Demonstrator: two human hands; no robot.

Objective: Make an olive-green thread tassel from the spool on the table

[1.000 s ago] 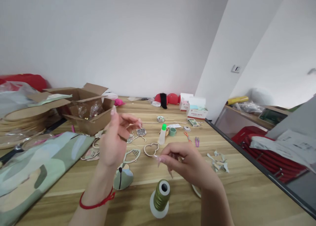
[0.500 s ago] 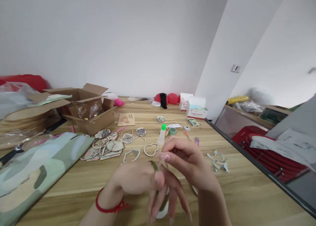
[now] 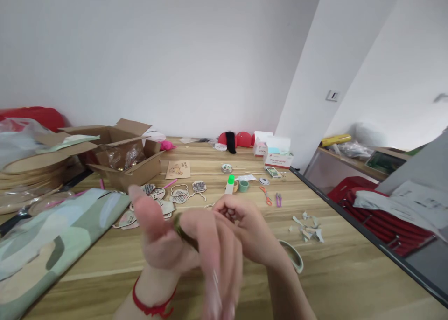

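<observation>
My left hand (image 3: 210,250), with a red cord bracelet (image 3: 152,308) at the wrist, is blurred in front of me. Its thumb sticks out to the left and its fingers point down. A dark green strip (image 3: 187,236) is held in the crook between thumb and fingers; the rest of it is hidden. Close against it on the far side, my right hand (image 3: 250,231) has its fingers curled in a pinch, and what they hold is hidden. Beyond the hands stands a glue bottle (image 3: 229,187) with a green cap. A small curved green-and-white piece (image 3: 292,255) lies by my right forearm.
Wooden cut-outs (image 3: 179,194) lie piled left of centre. Orange scissors (image 3: 266,196), purple snips (image 3: 278,199), a green tape roll (image 3: 244,185) and paper scraps (image 3: 310,231) lie to the right. An open cardboard box (image 3: 129,166) and camouflage cloth (image 3: 63,245) occupy the left.
My left hand has turned and moved left and toward me, thumb swinging outward. My right hand has shifted slightly left, its fingers still pinched. The curved piece and scissors now show more.
</observation>
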